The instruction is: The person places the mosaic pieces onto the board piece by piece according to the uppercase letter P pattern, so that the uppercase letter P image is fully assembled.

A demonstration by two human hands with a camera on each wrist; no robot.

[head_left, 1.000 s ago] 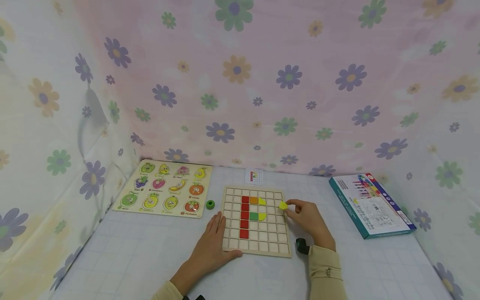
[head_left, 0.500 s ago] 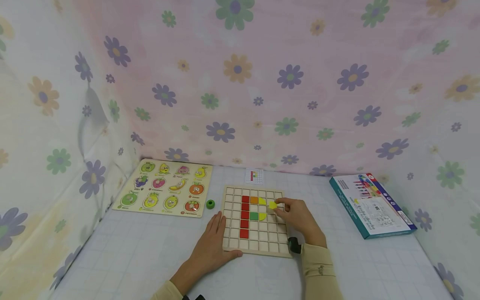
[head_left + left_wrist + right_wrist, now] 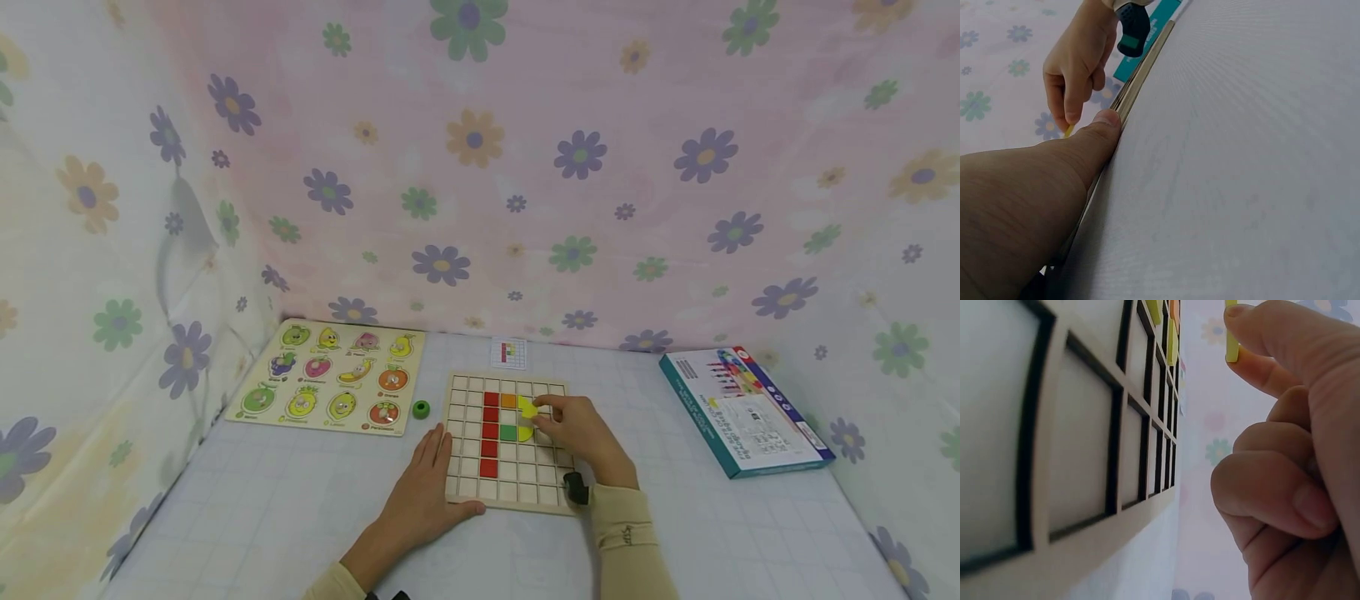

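A wooden grid board [image 3: 540, 475] lies on the table in the head view. My left hand [image 3: 420, 492] rests along its near left corner, fingers straight up the left side and thumb by the front edge. My right hand [image 3: 581, 429] pinches a flat yellow tile [image 3: 1232, 337] between thumb and index finger, held over the board's upper middle. In the grid sit a column of red square tiles [image 3: 489, 448], an orange tile [image 3: 508, 402], a green tile [image 3: 507, 432] and two rounded yellow tiles. The held tile partly overlaps the upper yellow one in the head view.
A small pattern card [image 3: 508, 353] lies behind the board. To the left are a fruit puzzle board [image 3: 341, 333] and a green bead [image 3: 421, 409]. On the right lies a flat box [image 3: 750, 417]. Flowered cloth walls surround the table.
My right hand has moved left with the yellow tile, from the board's right edge to beside the yellow tiles in the grid. The left hand has stayed in place.
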